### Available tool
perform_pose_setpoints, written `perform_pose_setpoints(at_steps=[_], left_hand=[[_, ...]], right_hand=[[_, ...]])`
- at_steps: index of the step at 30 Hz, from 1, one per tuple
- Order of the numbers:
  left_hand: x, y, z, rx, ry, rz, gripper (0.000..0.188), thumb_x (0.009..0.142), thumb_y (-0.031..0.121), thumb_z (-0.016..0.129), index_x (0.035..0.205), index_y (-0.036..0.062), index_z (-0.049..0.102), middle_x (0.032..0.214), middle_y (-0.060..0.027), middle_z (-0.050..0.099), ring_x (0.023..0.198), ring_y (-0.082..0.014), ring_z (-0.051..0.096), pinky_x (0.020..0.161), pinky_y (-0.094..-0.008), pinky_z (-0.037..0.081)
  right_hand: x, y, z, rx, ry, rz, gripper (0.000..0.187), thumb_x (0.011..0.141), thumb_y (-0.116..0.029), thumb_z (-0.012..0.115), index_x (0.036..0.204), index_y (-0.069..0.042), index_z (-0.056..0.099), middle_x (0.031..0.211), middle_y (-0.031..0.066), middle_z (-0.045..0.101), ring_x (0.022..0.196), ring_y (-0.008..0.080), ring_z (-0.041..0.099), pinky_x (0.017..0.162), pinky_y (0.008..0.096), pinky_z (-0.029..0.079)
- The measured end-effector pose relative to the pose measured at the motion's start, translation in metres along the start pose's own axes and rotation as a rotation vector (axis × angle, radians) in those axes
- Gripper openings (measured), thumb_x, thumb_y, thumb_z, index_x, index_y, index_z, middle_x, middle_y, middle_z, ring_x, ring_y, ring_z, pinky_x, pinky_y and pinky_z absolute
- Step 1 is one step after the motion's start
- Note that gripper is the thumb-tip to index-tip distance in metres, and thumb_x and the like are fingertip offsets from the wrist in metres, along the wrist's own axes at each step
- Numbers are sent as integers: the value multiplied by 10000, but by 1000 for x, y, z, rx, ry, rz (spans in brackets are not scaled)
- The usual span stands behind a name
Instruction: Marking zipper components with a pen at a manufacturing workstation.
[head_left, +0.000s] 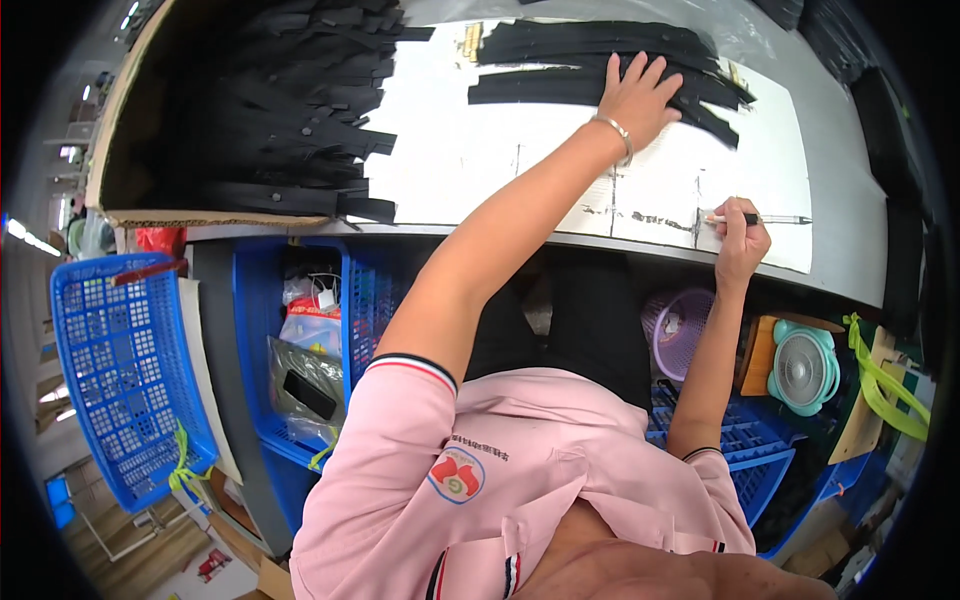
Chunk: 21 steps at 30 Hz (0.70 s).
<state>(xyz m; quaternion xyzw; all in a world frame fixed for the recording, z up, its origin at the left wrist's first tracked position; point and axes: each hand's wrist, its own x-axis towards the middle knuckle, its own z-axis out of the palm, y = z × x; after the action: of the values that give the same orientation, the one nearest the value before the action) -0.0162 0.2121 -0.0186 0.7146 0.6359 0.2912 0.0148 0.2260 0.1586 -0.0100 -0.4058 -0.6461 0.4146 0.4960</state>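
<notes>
My left hand (640,100) lies with its fingers spread on the black fabric strips (545,88) at the far side of the white sheet (470,165). The strips are long and flat, and a few fan out at their right ends. Nearer to me, my right hand (742,240) is closed around a slim pen (750,218) with a pale tip and a dark body. Its tip points left, close to dark marks and thin upright lines on the sheet.
A cardboard box (215,217) at the left holds a pile of black strips (300,125). Below the table stand a blue crate (345,320) with bags and a phone, a purple basket (685,340) and a small green fan (803,368). A blue basket (120,375) stands far left.
</notes>
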Motion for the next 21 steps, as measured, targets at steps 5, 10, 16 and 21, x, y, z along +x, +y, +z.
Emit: perform_pose_setpoints(at_steps=[5, 10, 16, 21], left_hand=[[-7, -15, -8, -170, 105, -90, 644, 972, 472, 605, 1492, 115, 474, 1606, -203, 340, 1535, -375, 198, 1216, -623, 67], [-110, -18, -97, -14, 199, -248, 606, 945, 448, 659, 1454, 146, 527, 1605, -173, 358, 1543, -359, 192, 1195, -648, 16], [-230, -71, -189, 510, 628, -718, 493, 908, 293, 733, 1359, 128, 626, 1591, -215, 344, 1516, -439, 191, 1196, -616, 159], [-239, -110, -175, 433, 643, -869, 683, 887, 353, 732, 1486, 122, 498, 1629, -303, 194, 1530, -494, 82, 1145, -734, 4]], right_hand=[[-1, 7, 1, 9, 31, 22, 200, 1004, -139, 611, 869, -20, 697, 799, 5, 652, 649, 46, 497, 590, 202, 389], [0, 7, -3, 8, 49, 57, 195, 1002, -126, 614, 871, -13, 703, 808, -4, 660, 673, 46, 518, 617, 201, 414], [3, 8, -2, -32, 53, 3, 218, 1015, -166, 617, 864, -27, 693, 802, -5, 646, 640, 38, 485, 581, 204, 374], [5, 8, -1, -46, 19, 25, 219, 1009, -145, 612, 861, -7, 697, 803, -4, 650, 663, 42, 505, 605, 210, 402]])
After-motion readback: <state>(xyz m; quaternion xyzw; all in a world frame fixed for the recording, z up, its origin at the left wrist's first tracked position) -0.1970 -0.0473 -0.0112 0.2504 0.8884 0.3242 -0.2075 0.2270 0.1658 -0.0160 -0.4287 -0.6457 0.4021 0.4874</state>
